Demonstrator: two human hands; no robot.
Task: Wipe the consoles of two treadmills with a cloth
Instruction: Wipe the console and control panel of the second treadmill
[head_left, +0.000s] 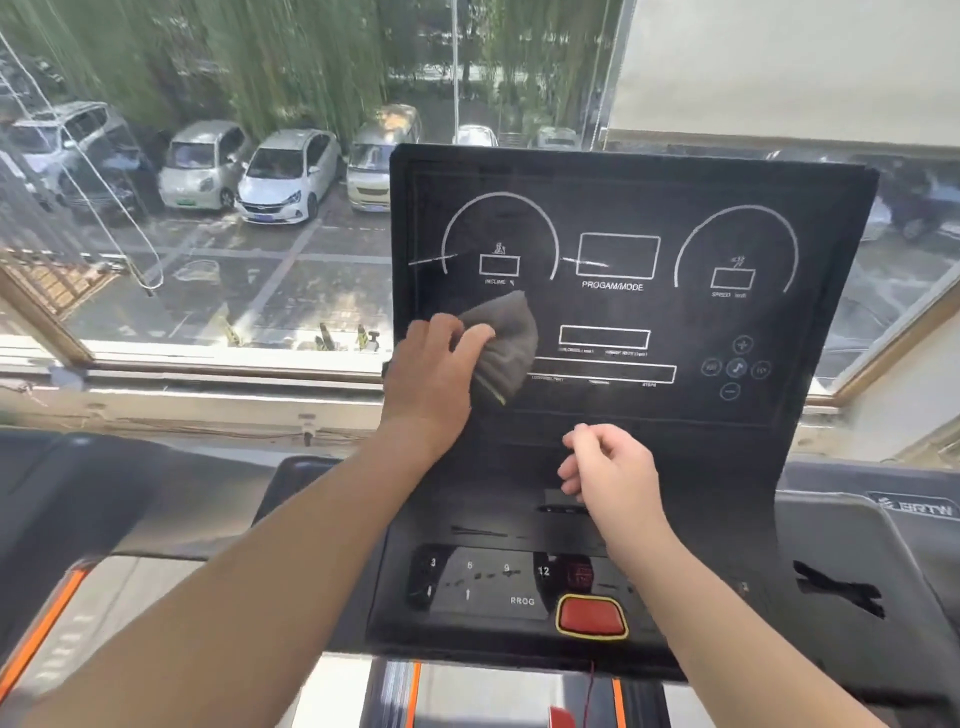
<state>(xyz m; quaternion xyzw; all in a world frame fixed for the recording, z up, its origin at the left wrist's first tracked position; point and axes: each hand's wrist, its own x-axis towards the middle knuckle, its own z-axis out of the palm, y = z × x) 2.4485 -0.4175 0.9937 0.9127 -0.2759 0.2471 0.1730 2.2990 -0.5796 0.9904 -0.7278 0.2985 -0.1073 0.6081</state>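
A black treadmill console (623, 312) stands upright in front of me, with white dial outlines and the words PROGAM/MODE on its screen. My left hand (431, 374) presses a bunched grey cloth (506, 345) against the lower left of the screen, just under the INCLINE dial. My right hand (610, 465) hovers in front of the console's lower edge with its fingers curled loosely and nothing in it. Below lies the button panel (483, 584) with numbers, PROG and a red stop button (591, 616).
A large window (234, 234) behind the console looks down on parked cars. A grey side tray with a logo (857, 551) lies to the right, and a handrail with an orange stripe (47, 623) runs at the left. A white sill runs under the window.
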